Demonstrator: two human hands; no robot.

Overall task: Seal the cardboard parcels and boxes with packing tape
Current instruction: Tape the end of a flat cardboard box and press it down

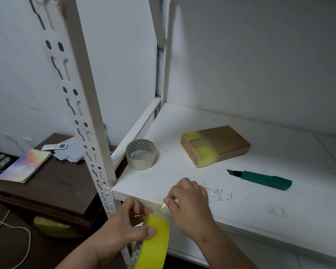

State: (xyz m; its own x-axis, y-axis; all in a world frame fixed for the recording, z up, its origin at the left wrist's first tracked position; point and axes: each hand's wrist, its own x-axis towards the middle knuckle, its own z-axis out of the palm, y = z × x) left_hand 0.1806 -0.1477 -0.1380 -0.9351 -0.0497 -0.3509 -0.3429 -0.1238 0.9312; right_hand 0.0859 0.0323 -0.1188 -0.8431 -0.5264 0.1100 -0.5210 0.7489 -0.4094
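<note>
Head view, down onto a white shelf [260, 200] in a slotted metal rack.

A yellow tape roll [153, 241] is gripped by the left hand [124, 228] at the shelf's front edge, below the shelf surface; the thumb is pressed on the roll's outer face and the other fingers are curled behind its upper rim. The roll is held on edge, its patterned inner core visible at the bottom.

Just to the right and slightly above, the right hand [188, 200] is seen with fingers curled, thumb and forefinger pinching the free end of the tape [164, 207] (a short, nearly clear strip running from the roll's top to the fingertips). The two hands are close together, with only this strip between them.

A flat cardboard box [217, 145] lies on the shelf well beyond the hands, toward the back wall, untouched. Yellow tape is already laid across its near-left end, and the end flap there looks slightly lifted.

A second roll, clear packing tape [141, 154], lies flat at the shelf's left side, left of the box. A green utility knife [264, 179] with its blade extended lies on the shelf in front of the box and to the right of the hands.

Left of the rack, a dark wooden side table [52, 191] carries a colourful notebook [25, 166], papers and a remote control [54, 146].
</note>
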